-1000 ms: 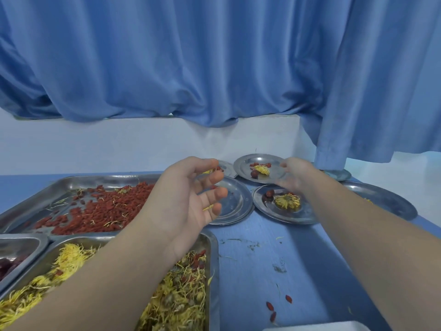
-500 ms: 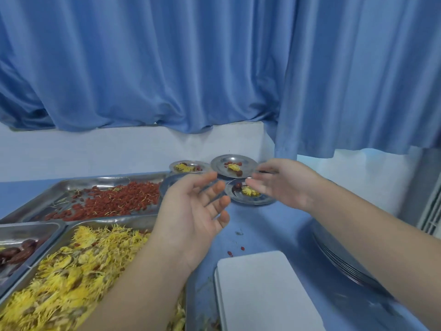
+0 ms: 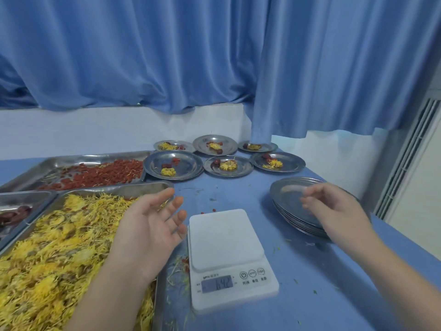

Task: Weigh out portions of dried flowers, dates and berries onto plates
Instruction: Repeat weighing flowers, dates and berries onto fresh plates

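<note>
A white digital scale (image 3: 226, 237) sits bare in front of me, with digits lit on its display. My left hand (image 3: 152, 225) hovers open, palm up, beside the scale, over the edge of the tray of yellow dried flowers (image 3: 55, 247). My right hand (image 3: 331, 209) hangs with relaxed fingers over a stack of empty steel plates (image 3: 286, 199) and holds nothing. A tray of red berries (image 3: 100, 174) lies further back. Dark dates (image 3: 14, 215) lie in a tray at the far left. Several filled plates (image 3: 173, 164) stand along the back.
The blue table (image 3: 334, 295) carries scattered petals and a few loose berries near the scale. A white wall and blue curtain (image 3: 214, 56) close off the back. A white louvred panel (image 3: 405, 163) stands at the right edge.
Both hands have drawn back from the filled plates at the rear toward me. The right hand now hovers over the plate stack. The view has tilted down and the scale shows fully.
</note>
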`<state>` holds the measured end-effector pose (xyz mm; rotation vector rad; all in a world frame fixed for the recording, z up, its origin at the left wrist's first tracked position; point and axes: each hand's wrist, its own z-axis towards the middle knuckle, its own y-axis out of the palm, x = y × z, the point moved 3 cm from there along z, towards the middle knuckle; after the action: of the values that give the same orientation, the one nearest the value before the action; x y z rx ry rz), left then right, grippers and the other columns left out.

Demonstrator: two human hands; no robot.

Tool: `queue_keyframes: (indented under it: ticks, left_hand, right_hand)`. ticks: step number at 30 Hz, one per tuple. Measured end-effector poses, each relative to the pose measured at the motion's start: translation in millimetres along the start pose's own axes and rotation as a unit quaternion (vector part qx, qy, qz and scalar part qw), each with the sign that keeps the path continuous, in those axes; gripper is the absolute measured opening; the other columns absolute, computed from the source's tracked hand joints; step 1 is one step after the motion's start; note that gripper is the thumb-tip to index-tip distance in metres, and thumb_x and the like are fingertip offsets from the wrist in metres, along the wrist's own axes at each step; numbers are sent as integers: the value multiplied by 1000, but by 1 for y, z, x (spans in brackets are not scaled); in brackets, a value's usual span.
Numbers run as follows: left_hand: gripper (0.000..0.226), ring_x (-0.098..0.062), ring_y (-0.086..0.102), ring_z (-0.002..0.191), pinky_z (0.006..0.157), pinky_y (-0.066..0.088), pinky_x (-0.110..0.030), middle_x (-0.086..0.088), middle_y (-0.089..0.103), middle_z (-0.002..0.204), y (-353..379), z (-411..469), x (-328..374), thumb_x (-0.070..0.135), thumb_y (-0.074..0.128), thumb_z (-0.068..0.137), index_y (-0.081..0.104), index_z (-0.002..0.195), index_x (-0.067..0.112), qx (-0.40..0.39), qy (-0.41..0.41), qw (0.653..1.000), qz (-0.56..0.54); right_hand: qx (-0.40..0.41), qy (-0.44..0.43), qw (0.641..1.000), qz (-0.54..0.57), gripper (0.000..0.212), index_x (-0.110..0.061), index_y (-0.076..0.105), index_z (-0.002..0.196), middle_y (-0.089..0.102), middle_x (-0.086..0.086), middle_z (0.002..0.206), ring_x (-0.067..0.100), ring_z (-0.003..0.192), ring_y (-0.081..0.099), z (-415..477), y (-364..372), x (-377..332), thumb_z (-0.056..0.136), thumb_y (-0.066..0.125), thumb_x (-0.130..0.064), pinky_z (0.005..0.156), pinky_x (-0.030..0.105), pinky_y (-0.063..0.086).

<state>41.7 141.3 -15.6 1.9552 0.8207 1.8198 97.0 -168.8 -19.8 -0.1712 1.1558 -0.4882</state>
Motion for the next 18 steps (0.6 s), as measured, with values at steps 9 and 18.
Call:
queue_keyframes:
  ticks: [9,18]
  left_hand:
    - [28,-18,56,66,68,37,-32,-2,61,77,-16,-12,-5,26,63,70,64,97,18,4,21,1000,-4]
    - [31,-17,53,63,66,37,-31,-1,59,75,-23,-17,-7,26,62,68,61,97,17,6,31,1000,-1]
  right_hand:
    - [-104,-29,946,-305,33,-26,61,114,69,0,109,23,105,61,-22,-5,15,83,57,-17,88,39,50]
    - [-23,-99,950,-295,34,-17,69,96,66,-5,86,20,87,61,-25,-3,5,74,60,6,73,39,53]
